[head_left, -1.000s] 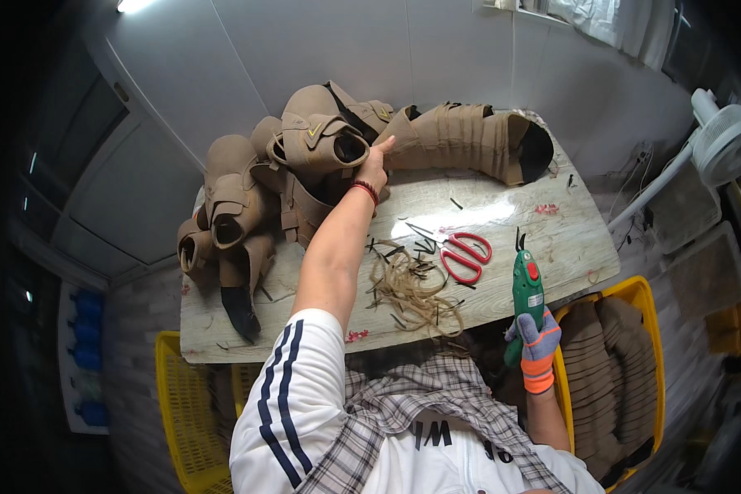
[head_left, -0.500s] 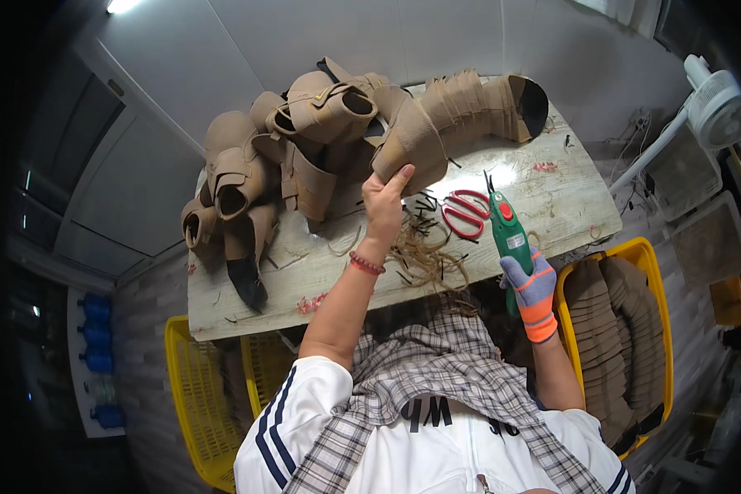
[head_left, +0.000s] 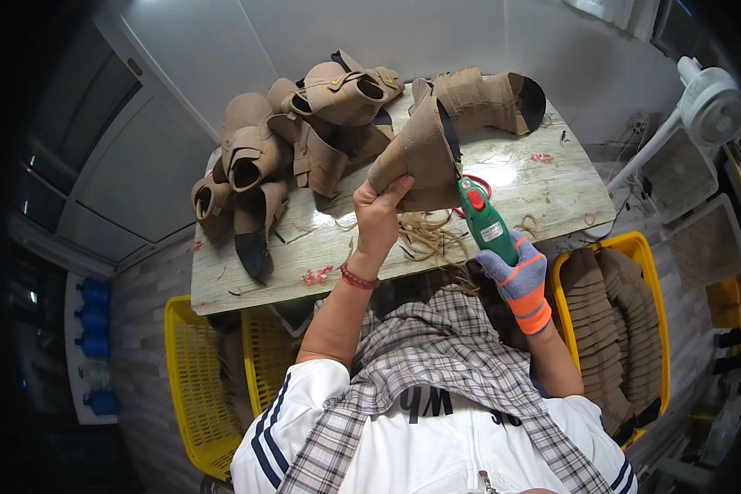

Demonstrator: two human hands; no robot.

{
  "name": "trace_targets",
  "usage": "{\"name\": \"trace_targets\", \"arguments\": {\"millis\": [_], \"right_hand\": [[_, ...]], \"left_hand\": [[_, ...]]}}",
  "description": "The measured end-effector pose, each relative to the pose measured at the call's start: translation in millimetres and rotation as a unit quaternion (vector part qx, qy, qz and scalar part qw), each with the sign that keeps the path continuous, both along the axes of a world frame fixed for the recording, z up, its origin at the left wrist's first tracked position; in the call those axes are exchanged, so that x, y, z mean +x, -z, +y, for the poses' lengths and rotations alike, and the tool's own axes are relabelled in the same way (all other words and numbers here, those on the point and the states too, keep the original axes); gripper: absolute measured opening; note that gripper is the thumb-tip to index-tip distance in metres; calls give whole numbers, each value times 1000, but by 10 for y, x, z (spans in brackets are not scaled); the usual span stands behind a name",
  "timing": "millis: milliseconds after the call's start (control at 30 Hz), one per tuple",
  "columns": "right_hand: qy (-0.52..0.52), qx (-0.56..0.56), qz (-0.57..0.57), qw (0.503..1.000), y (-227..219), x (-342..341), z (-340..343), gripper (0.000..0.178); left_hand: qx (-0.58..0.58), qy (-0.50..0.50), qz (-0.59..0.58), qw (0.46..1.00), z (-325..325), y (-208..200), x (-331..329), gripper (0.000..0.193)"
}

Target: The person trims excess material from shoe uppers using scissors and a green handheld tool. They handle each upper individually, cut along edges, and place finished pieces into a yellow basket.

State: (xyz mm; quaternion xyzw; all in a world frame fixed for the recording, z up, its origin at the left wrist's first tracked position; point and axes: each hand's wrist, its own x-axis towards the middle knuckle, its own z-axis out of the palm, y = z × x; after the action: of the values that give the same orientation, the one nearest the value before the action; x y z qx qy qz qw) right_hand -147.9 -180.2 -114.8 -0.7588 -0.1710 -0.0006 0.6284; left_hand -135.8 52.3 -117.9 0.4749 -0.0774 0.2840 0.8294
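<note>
My bare left hand (head_left: 377, 212) pinches the lower edge of a tan shoe upper (head_left: 420, 160), thumb on top, and holds it raised above the table. In my right hand (head_left: 517, 272), gloved in grey and orange, is a green pair of electric scissors (head_left: 484, 224) with a red switch. Their tip meets the upper's dark right edge; the blades are mostly hidden there. Partly covered behind the tool lie red-handled scissors (head_left: 482, 183). Thin tan offcuts (head_left: 426, 237) lie tangled on the table below the upper.
Finished-looking tan uppers (head_left: 251, 152) are heaped on the table's (head_left: 346, 255) left side. A nested row of uppers (head_left: 469, 99) lies at the back. Yellow baskets stand at left (head_left: 181, 370) and right (head_left: 665, 329), the right one filled with stacked tan pieces. A white fan (head_left: 712, 107) stands far right.
My left hand has turned the upper so its dark-lined edge faces right. My right hand has brought the electric scissors left, up to that edge.
</note>
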Motion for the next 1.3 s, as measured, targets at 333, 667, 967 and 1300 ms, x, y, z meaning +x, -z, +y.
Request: {"name": "trace_targets", "arguments": {"millis": [333, 667, 967, 1300], "right_hand": [[-11, 104, 85, 991, -148, 53, -31, 32], [-44, 139, 171, 974, -293, 159, -187, 38], [-31, 123, 143, 982, -270, 367, -363, 39], [11, 53, 109, 993, -128, 210, -488, 38]], "left_hand": [[467, -191, -30, 863, -50, 80, -135, 12], [688, -223, -197, 661, 234, 80, -131, 33], [643, -90, -151, 746, 320, 14, -142, 19], [229, 168, 71, 956, 352, -4, 13, 28]]}}
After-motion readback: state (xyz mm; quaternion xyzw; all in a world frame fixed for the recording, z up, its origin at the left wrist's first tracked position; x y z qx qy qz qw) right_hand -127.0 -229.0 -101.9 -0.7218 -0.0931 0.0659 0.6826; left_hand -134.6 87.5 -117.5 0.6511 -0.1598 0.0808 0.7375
